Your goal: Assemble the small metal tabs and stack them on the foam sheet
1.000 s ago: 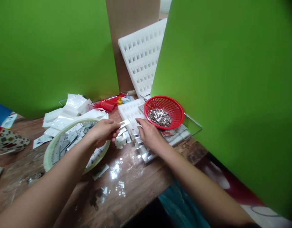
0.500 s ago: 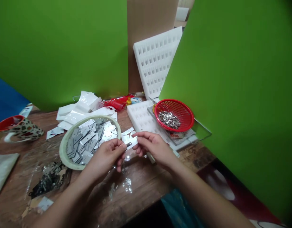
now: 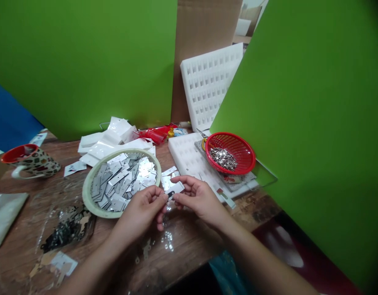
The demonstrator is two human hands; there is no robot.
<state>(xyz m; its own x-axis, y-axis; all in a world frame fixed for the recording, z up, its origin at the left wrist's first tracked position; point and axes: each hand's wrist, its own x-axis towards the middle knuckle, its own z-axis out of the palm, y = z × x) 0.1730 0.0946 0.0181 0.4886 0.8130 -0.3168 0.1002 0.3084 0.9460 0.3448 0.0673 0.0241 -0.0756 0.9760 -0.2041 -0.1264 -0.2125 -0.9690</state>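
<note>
Between both hands is a small flat silver metal plate (image 3: 177, 187), held above the table with a small dark tab (image 3: 170, 194) lying against it. My right hand (image 3: 197, 198) pinches the plate at its right side, thumb below and forefinger along the top edge. My left hand (image 3: 148, 205) is closed, its thumb and forefinger gripping the dark tab at the plate's left end. Just left of my hands, a pale green basin (image 3: 88, 192) holds a heap of similar silver plates (image 3: 118, 178). More loose plates (image 3: 168, 177) lie behind my fingers.
A red basket (image 3: 248, 162) of small shiny metal parts stands at right on white foam (image 3: 184, 153). Left are a patterned mug (image 3: 43, 166) and a bag of dark tabs (image 3: 64, 229). Small bright rings (image 3: 168, 241) lie in front. Green panels (image 3: 308, 114) enclose the table.
The view has shifted slightly. My right thumb and fingers have moved on the plate, and more of the dark tab now shows against it.
</note>
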